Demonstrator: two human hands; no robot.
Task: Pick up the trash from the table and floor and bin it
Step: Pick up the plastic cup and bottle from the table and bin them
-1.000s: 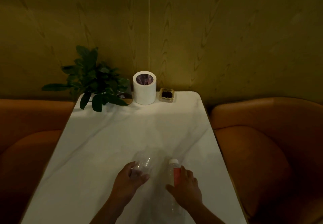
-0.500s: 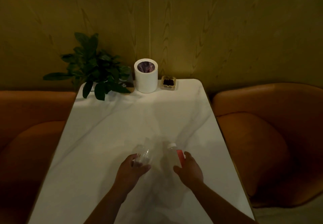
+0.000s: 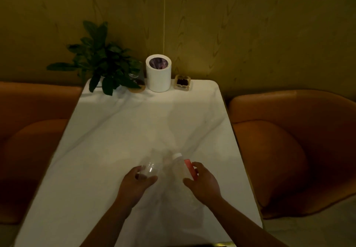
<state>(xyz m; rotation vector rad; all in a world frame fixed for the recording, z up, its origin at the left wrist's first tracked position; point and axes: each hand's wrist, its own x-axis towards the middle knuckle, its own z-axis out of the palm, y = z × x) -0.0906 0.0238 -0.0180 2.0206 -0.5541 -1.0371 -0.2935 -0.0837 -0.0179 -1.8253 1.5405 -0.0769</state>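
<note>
nearest the camera, over the white marble-patterned table (image 3: 107,150), the left hand (image 3: 134,184) is curled around a clear plastic cup (image 3: 149,167), thumb on one side and fingers on the other, the cup tipped away from the person; it looks empty, though the dim light and its transparency make that hard to confirm. just beside it, the right hand (image 3: 203,184) is wrapped around a clear bottle (image 3: 181,169) with a white cap and a red label, the cap pointing toward the far end of the table; its lower part is hidden behind the hand, and whether any liquid is inside cannot be told. cup and bottle sit close together without clearly touching, and whether either rests on the tabletop or is lifted off it is unclear. both forearms are cut off by the bottom edge. orange upholstered seats (image 3: 289,150) flank the table on both sides. at the far end, against the wood-grain wall, stands a white cylindrical bin (image 3: 158,79) with a purplish liner showing in its open top; its contents are too dark to read. just right of it is a small square dish (image 3: 183,82) holding something dark, and to its left a leafy potted plant (image 3: 102,61) that partly hides a dark object on a round wooden base (image 3: 135,89).
</note>
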